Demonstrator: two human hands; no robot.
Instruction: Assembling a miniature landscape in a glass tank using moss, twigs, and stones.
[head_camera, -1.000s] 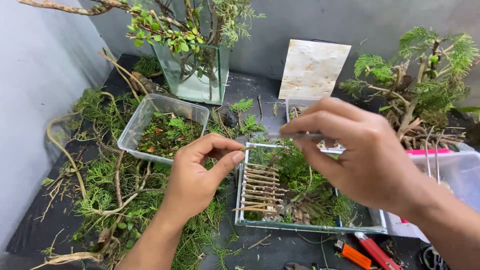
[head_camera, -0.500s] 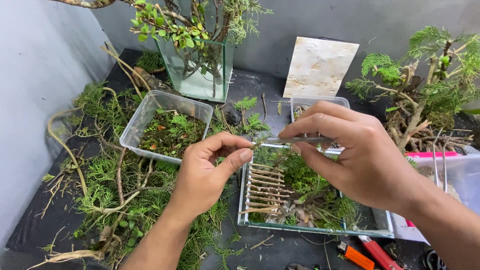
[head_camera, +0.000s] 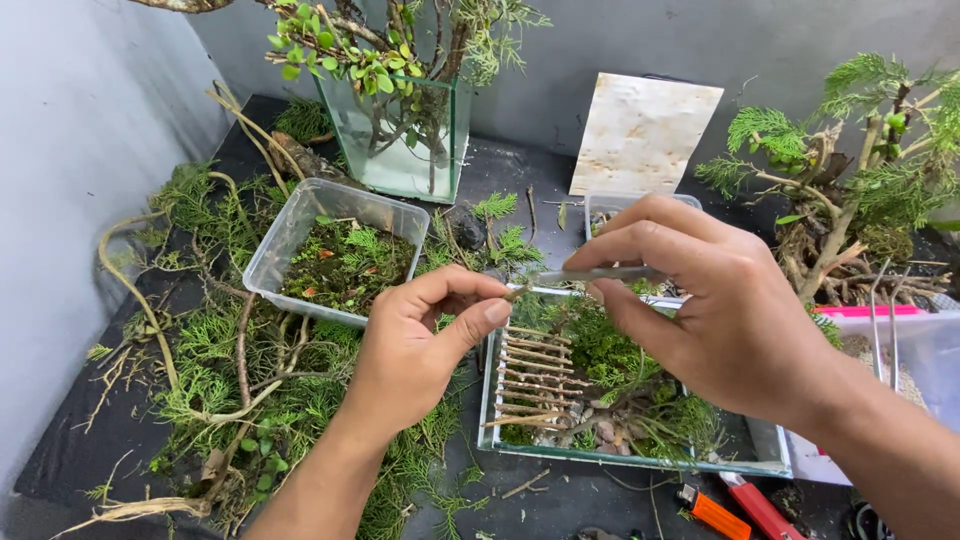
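Seen from the head camera, looking down on a dark table (head_camera: 520, 180) strewn with green cuttings and bare roots. Right hand (head_camera: 720, 310) closed around slim metal tweezers (head_camera: 590, 273), thumb below and fingers curled over the top, tool held level and aimed leftward. Left hand (head_camera: 420, 345) pinched thumb to forefinger just at the tweezer tip, something small and brownish between the pads, too tiny to tell what. Both hands raised over the near-left corner of a shallow glass tray (head_camera: 640, 462), tips touching or nearly so above its rim. Inside the tray, a little ladder of thin twigs (head_camera: 535, 375) lying directly under the tweezer tip, with moss and fern sprigs beside it. Left of the left hand, a clear plastic tub (head_camera: 300, 225) of soil and greenery, close but not touching. Behind, a tall glass vase (head_camera: 410, 150) holding a leafy branch, and a pale square tile (head_camera: 645, 135) leaning against the wall. Orange and red tool handles (head_camera: 735, 510) at the tray's near edge.
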